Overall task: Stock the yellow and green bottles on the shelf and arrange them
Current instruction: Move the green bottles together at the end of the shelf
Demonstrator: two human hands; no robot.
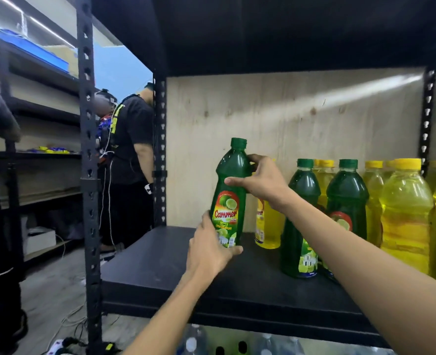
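Note:
A green bottle (231, 185) with a lime label stands upright on the black shelf (160, 257), left of the other bottles. My left hand (209, 249) grips its base and label. My right hand (259, 180) wraps around its shoulder from the right. Behind my right wrist stands a yellow bottle (268, 226), partly hidden. Two more green bottles (301, 226) (346, 198) stand to the right. Several yellow bottles (403, 213) fill the shelf's right side.
A black slotted post (88, 175) frames the shelf's left front corner, and a plywood back panel (288, 111) closes it. Two people (132, 160) stand in the aisle at left. Cables and a power strip (65, 342) lie on the floor. Clear bottles (193, 342) sit below.

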